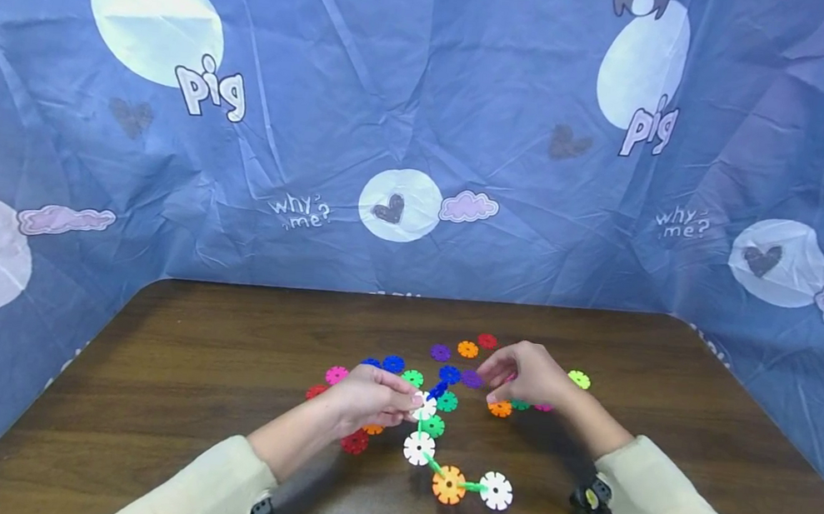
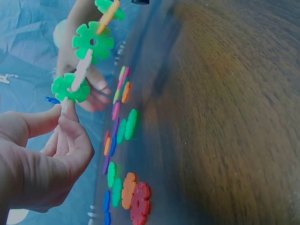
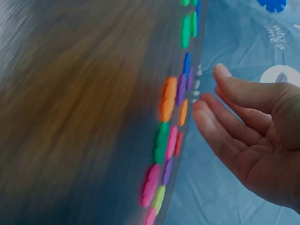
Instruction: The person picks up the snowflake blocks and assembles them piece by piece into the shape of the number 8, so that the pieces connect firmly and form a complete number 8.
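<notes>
The fingers of the left hand [image 1: 370,402] seem to pinch a white notched disc [image 1: 426,410] of the disc chain [image 1: 412,450], above the table [image 1: 238,331], between its side edges; the right hand [image 1: 533,376] is relaxed, empty. Joining probably needs steady pinch, square push.

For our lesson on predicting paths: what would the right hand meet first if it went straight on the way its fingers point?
Probably the nearest purple disc, just beyond the right hand in the head view; depth is unclear, so it might pass above.
</notes>
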`<state>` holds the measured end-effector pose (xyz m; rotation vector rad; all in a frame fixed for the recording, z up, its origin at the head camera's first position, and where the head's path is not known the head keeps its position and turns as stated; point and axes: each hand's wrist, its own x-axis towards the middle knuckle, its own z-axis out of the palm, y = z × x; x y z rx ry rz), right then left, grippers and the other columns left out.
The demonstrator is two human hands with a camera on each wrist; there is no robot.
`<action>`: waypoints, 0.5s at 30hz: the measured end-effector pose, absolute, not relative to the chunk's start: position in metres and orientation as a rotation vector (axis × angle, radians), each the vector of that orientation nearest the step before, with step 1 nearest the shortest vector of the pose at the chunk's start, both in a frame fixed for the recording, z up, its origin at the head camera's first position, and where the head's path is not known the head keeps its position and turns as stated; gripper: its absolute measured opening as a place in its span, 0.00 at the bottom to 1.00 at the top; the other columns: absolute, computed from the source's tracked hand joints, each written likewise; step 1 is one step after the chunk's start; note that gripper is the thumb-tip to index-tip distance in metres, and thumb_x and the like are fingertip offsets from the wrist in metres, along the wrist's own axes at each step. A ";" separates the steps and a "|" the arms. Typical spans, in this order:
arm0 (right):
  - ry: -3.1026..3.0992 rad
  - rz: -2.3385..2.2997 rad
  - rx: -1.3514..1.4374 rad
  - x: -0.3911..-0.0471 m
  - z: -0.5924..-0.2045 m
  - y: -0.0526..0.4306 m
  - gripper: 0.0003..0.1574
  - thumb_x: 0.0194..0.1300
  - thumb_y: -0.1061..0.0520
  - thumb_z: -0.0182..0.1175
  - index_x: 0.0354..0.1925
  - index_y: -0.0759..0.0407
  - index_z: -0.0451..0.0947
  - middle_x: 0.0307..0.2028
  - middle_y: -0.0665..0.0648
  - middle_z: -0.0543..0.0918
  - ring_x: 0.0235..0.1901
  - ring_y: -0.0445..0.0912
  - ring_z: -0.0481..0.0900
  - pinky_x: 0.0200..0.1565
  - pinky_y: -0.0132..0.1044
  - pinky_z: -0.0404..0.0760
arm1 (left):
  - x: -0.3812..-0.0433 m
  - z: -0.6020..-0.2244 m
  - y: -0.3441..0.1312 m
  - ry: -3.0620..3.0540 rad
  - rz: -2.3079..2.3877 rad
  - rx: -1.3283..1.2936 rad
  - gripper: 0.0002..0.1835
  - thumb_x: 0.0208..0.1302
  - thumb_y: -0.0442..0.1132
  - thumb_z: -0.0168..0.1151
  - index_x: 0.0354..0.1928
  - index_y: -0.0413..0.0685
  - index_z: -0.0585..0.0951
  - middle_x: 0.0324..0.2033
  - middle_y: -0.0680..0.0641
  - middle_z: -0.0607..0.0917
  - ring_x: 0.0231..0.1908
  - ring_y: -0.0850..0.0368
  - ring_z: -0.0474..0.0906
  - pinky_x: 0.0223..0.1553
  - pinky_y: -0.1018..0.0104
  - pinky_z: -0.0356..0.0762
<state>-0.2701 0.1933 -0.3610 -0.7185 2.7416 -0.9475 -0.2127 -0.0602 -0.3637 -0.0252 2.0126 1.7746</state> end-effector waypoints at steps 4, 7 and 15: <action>2.765 -0.802 -0.707 -0.271 -0.366 0.199 0.18 0.43 0.67 0.75 0.37 0.65 0.84 0.32 0.58 0.87 0.31 0.44 0.83 0.35 0.31 0.83 | -0.212 -0.365 -0.061 2.015 1.770 -0.037 0.11 0.62 0.33 0.64 0.44 0.33 0.82 0.26 0.51 0.86 0.27 0.63 0.82 0.34 0.73 0.80; 2.797 -0.683 -0.782 -0.271 -0.369 0.200 0.17 0.42 0.66 0.76 0.35 0.63 0.84 0.29 0.55 0.86 0.29 0.42 0.80 0.33 0.28 0.80 | -0.213 -0.365 -0.061 2.013 1.774 -0.047 0.11 0.62 0.33 0.63 0.44 0.33 0.82 0.26 0.52 0.86 0.27 0.63 0.82 0.34 0.73 0.79; 2.914 -0.519 -0.862 -0.270 -0.372 0.199 0.16 0.36 0.65 0.78 0.27 0.59 0.83 0.23 0.52 0.82 0.25 0.38 0.73 0.30 0.27 0.73 | -0.214 -0.365 -0.058 2.005 1.771 -0.040 0.11 0.61 0.34 0.65 0.43 0.33 0.82 0.26 0.52 0.86 0.27 0.63 0.81 0.36 0.72 0.80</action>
